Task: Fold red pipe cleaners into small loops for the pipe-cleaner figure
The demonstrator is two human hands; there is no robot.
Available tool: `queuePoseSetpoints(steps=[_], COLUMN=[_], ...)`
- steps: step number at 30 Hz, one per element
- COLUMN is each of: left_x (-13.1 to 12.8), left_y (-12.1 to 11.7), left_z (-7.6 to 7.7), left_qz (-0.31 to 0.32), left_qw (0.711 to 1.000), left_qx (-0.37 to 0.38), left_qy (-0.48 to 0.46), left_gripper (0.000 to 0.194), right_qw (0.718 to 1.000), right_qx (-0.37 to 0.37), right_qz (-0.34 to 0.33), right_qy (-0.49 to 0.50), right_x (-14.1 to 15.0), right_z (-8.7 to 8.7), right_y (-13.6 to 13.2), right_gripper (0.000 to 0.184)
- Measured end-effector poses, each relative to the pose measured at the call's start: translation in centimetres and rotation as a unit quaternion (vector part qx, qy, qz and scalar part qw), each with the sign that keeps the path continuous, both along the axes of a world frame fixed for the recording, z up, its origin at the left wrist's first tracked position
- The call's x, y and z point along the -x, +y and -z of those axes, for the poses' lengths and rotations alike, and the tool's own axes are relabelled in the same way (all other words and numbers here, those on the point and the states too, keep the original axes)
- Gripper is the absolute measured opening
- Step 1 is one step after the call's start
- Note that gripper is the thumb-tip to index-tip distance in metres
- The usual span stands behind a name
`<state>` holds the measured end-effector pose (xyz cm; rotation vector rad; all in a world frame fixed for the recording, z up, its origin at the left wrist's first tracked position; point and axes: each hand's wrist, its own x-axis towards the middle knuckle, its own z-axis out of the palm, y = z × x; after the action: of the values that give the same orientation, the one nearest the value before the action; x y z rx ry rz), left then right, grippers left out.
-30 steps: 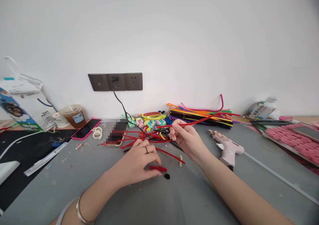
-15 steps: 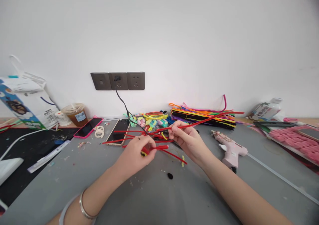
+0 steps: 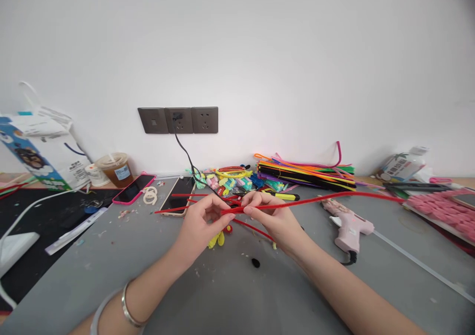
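My left hand (image 3: 202, 223) and my right hand (image 3: 272, 218) meet over the grey table (image 3: 230, 295), both pinching a long red pipe cleaner (image 3: 315, 200) that runs out to the right. The left fingers close on its near end, where a small red and yellow piece (image 3: 218, 237) hangs below. More red pipe cleaners (image 3: 185, 202) lie scattered just behind my hands. A small black dot-like piece (image 3: 255, 263) rests on the table in front of them.
A stack of coloured pipe cleaners (image 3: 304, 169) lies at the back. A pink glue gun (image 3: 349, 223) sits to the right, two phones (image 3: 134, 188) and white rings (image 3: 150, 195) to the left. A drink cup (image 3: 114, 169), a carton (image 3: 37, 149) and a pink tray (image 3: 441, 207) line the edges.
My left hand lifted a small red piece off the table and brought it up to my right hand. The long red pipe cleaner swung lower, now lying almost level to the right.
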<state>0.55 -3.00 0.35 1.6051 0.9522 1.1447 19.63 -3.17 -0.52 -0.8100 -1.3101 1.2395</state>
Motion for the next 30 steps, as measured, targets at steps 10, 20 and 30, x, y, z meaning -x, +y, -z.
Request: queuePoseSetpoints(steps=[10, 20, 30], left_x=[0.0, 0.2, 0.5], left_y=[-0.2, 0.2, 0.3], left_z=[-0.1, -0.6, -1.0], left_qz=[0.0, 0.022, 0.036], left_qw=[0.999, 0.995, 0.99], left_qx=[0.028, 0.052, 0.097], left_qy=[-0.037, -0.086, -0.1], left_gripper=[0.021, 0.026, 0.026], right_qw=[1.0, 0.998, 0.991], right_qx=[-0.006, -0.036, -0.023], right_qz=[0.008, -0.015, -0.124], right_qy=[-0.027, -0.052, -0.038], right_x=[0.0, -0.5, -1.9], right_z=[-0.6, -0.7, -1.6], right_y=[-0.3, 0.1, 0.2], right_gripper=[0.029, 0.018, 0.009])
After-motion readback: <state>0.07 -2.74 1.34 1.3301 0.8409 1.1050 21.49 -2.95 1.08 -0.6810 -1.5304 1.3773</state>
